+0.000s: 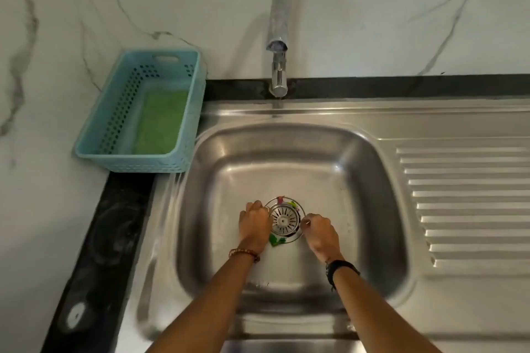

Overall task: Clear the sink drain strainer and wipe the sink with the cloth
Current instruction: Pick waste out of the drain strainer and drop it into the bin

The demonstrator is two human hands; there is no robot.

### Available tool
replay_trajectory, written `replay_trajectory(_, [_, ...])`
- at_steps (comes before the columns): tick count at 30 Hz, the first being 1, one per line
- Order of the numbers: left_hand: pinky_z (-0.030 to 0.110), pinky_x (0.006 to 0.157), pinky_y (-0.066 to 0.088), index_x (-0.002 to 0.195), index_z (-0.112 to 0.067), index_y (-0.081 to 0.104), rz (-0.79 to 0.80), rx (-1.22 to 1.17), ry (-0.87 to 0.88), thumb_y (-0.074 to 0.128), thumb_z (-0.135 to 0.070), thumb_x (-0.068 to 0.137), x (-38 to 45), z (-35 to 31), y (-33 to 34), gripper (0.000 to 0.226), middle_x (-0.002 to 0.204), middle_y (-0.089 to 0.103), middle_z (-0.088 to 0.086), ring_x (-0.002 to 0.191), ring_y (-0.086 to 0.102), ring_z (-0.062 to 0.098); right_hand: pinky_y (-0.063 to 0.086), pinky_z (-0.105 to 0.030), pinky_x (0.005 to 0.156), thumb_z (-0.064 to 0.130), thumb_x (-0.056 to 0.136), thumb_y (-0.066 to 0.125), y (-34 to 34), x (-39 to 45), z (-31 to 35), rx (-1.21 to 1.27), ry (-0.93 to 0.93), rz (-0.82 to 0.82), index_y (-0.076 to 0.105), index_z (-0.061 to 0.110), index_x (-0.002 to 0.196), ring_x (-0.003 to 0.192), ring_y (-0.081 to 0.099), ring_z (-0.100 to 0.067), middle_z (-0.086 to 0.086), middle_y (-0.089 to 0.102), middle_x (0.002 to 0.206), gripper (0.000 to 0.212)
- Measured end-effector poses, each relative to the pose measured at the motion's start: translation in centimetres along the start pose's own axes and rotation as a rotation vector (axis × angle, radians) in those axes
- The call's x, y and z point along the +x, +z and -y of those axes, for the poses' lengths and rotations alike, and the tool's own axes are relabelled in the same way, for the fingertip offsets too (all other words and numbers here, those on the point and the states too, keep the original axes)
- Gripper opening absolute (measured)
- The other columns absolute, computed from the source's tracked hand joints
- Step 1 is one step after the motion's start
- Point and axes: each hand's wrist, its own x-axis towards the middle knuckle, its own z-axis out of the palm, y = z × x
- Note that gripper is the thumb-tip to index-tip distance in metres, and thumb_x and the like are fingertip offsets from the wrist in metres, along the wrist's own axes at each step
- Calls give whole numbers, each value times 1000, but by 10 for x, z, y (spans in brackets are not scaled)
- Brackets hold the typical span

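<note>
Left hand [255, 222] and right hand [318, 228], fingers curled, pinch opposite rims of the round slotted steel drain strainer [284, 219] seated mid-floor of the stainless steel sink [358, 180]; risk: tilted lift drops coloured scraps [276, 239] down the drain.

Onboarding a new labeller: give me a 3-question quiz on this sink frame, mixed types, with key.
1. True or false: the green cloth lies in the sink.
2. What do both hands touch?
A. faucet
B. drain strainer
C. blue basket
3. Fill in: coloured scraps lie around the strainer's ____.

Key:
1. False; it is in the blue basket on the counter.
2. B; left hand and right hand flank its rim.
3. rim
</note>
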Motion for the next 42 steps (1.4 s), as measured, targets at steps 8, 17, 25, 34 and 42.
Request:
replay_trajectory(8, [33, 90, 40, 116, -12, 57, -52, -62, -18, 42, -26, 95, 26, 12, 25, 29, 117, 54, 8, 111, 46, 24, 52, -33, 80, 18, 94, 50, 28, 35, 2, 15, 195, -34, 63, 3, 109, 99, 64, -29, -14, 67, 111, 25])
replay_trajectory(17, [31, 85, 45, 103, -9, 69, -81, -606, -207, 56, -19, 88, 21, 6, 16, 22, 105, 65, 13, 101, 56, 25, 51, -27, 65, 23, 90, 59, 4, 15, 9, 219, 103, -167, 67, 8, 100, 81, 65, -22, -8, 72, 95, 20])
replay_trajectory(25, [15, 62, 53, 90, -1, 69, -74, -1357, -333, 58, -25, 89, -20, -13, -46, 27, 74, 67, 7, 68, 61, 13, 52, -13, 66, 8, 85, 65, -46, -30, 18, 621, -154, -349, 65, 18, 84, 73, 68, -15, -2, 70, 84, 10])
replay_trajectory(34, [11, 72, 54, 100, -10, 64, 302, -1652, -122, 61, 4, 80, -18, -70, -98, 25, 83, 72, -1, 78, 69, 4, 48, -9, 78, -3, 84, 61, -98, -64, -2, 1194, -276, -469, 64, 13, 100, 86, 65, -1, 0, 70, 95, 23])
replay_trajectory(42, [15, 66, 56, 95, -13, 66, 421, -1500, 62, 61, 7, 79, 5, -152, -100, 26, 86, 71, 1, 76, 70, 7, 54, -34, 84, 12, 75, 77, -158, -46, -44, 1070, -123, -522, 63, 27, 107, 97, 67, -25, 0, 67, 101, 38])
